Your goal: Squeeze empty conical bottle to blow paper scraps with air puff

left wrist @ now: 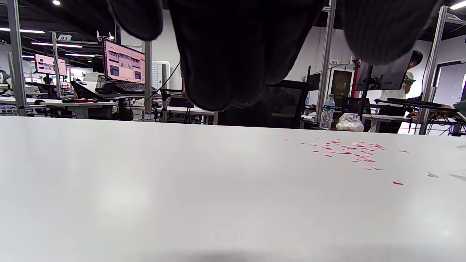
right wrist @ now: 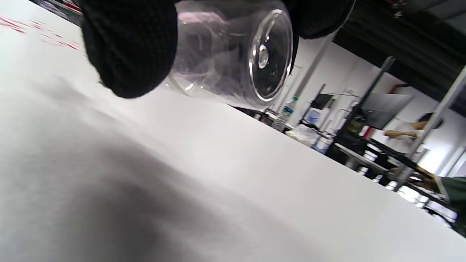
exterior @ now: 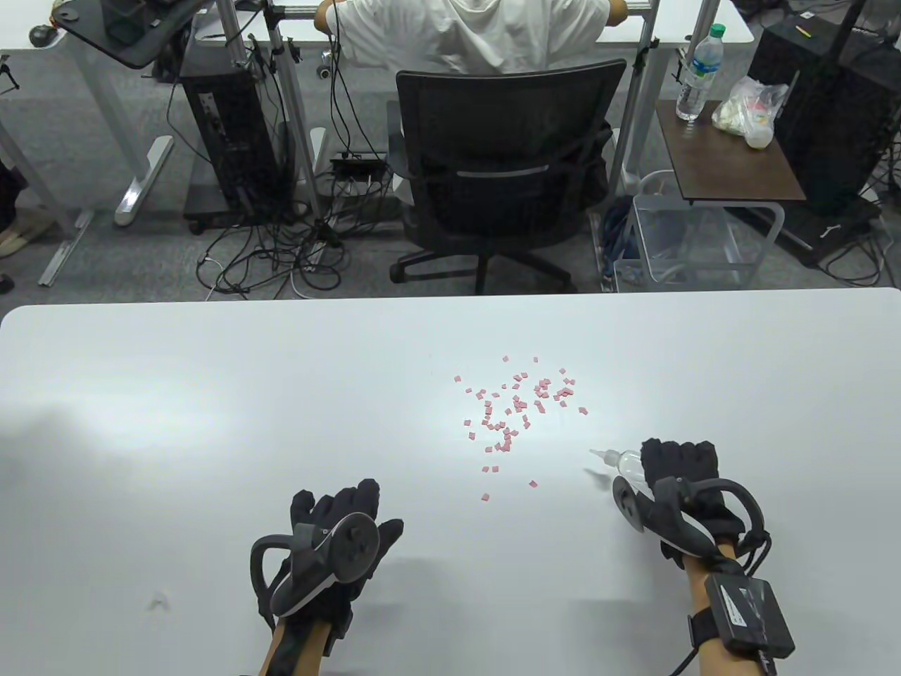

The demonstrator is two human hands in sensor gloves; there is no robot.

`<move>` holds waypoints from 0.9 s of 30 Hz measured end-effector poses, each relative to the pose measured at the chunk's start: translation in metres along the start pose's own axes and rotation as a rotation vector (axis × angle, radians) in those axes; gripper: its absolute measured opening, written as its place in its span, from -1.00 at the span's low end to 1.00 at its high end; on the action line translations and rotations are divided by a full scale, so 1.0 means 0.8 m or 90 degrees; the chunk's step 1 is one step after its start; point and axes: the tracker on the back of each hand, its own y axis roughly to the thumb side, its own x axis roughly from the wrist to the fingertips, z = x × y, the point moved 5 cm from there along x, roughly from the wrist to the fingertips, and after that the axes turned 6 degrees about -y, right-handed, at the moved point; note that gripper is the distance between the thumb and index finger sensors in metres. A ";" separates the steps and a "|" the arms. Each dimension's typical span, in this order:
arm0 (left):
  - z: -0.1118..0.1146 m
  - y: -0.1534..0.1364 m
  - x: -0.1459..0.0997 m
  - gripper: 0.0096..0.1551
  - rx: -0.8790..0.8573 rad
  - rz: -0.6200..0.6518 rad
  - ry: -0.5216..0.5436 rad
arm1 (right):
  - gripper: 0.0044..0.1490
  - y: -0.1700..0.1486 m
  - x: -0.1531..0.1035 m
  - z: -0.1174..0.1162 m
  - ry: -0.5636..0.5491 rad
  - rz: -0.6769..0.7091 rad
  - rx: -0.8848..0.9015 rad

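Note:
Several small pink paper scraps (exterior: 517,405) lie scattered on the white table (exterior: 211,422), right of centre; they also show in the left wrist view (left wrist: 349,151). My right hand (exterior: 679,468) grips a clear conical bottle (exterior: 623,461) held on its side above the table, its thin nozzle pointing left toward the scraps from their lower right. In the right wrist view the bottle's round base (right wrist: 267,54) faces the camera between my gloved fingers (right wrist: 131,47). My left hand (exterior: 345,517) rests flat on the table near the front, empty, fingers spread.
Beyond the table's far edge stand a black office chair (exterior: 507,176), a seated person, desks with cables, and a side table (exterior: 732,151) with a water bottle (exterior: 697,74) and a plastic bag.

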 end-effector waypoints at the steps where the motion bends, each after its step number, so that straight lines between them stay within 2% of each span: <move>1: 0.000 0.000 0.000 -0.12 0.000 0.000 0.000 | -0.13 -0.002 0.001 -0.002 0.015 -0.008 -0.008; 3: 0.000 0.000 0.000 -0.13 0.001 0.000 -0.001 | -0.20 -0.010 -0.001 -0.001 -0.008 -0.028 -0.030; 4: 0.000 0.000 0.000 -0.13 0.001 0.000 -0.001 | -0.20 -0.012 -0.002 -0.004 0.015 -0.031 -0.022; 7: 0.000 0.001 0.000 -0.13 0.001 0.001 -0.001 | -0.13 -0.015 -0.006 -0.006 0.021 -0.026 0.012; 9: 0.000 0.001 0.000 -0.13 0.002 0.002 -0.002 | -0.09 -0.015 -0.010 -0.004 -0.008 -0.024 0.033; 12: 0.000 0.002 0.000 -0.12 0.002 0.003 -0.002 | -0.19 -0.014 -0.013 -0.003 -0.004 -0.021 -0.012; 18: 0.002 0.004 0.000 -0.13 0.005 0.008 -0.006 | -0.09 -0.007 -0.030 0.009 -0.029 -0.001 0.050; 27: 0.011 0.010 0.001 -0.14 -0.003 0.007 -0.024 | -0.08 0.004 -0.051 0.023 -0.065 -0.016 0.131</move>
